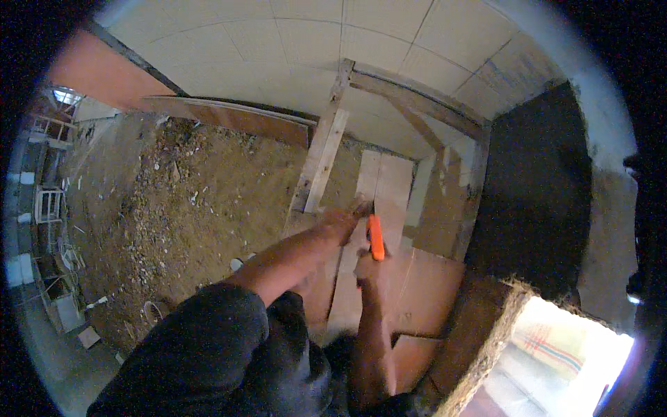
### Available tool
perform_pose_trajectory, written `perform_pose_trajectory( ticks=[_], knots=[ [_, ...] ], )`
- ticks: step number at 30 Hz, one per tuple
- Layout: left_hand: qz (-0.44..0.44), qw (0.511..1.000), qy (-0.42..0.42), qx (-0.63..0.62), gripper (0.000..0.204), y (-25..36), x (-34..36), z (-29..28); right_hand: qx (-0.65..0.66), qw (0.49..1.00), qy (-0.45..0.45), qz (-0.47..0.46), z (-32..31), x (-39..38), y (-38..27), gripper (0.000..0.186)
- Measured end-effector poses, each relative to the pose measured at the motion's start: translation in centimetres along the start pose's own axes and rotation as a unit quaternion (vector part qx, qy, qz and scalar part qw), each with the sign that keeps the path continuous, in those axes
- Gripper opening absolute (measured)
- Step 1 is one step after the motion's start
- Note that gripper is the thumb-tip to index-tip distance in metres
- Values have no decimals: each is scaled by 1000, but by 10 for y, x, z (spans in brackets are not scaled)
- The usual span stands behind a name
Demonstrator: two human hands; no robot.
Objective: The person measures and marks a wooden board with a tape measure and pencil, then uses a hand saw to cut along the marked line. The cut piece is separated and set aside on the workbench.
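My right hand (370, 265) is closed round the orange handle of a handsaw (376, 238). Only a short, dark bit of its blade shows ahead of the handle, over a pale wooden board (390, 182). A thin dark line runs lengthwise along that board, beyond the saw. Just left of the blade, my left hand (356, 211) rests on or close above the board. Its fingers are dim and blurred, so their pose cannot be made out.
A wooden frame (326, 149) of rough posts stands beyond my hands, before a tiled wall (292, 42). Rubble and dirt (187, 181) cover the ground at left. Reddish-brown sheets (434, 285) lie near my right arm. A bright opening (549, 354) is at lower right.
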State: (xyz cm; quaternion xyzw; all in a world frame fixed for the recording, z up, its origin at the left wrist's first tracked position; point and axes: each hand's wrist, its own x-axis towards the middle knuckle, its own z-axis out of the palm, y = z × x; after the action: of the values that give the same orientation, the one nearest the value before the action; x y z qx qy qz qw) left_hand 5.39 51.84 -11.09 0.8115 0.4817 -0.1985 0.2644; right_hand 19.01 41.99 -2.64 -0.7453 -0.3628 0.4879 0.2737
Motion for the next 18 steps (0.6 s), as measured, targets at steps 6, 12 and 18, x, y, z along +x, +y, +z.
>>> perform_pose_trajectory(
  ticks=[6,12,18],
  knots=[
    [11,995,98,13,113,8,-18,7,38,998,35,31,-80,-179,25,54],
    [-26,998,65,7,113,11,-9,-3,-66,994,35,-80,3,14,-9,41],
    [4,992,115,-42,107,13,-32,-16,-69,996,-2,-49,-68,-142,32,51]
  ],
)
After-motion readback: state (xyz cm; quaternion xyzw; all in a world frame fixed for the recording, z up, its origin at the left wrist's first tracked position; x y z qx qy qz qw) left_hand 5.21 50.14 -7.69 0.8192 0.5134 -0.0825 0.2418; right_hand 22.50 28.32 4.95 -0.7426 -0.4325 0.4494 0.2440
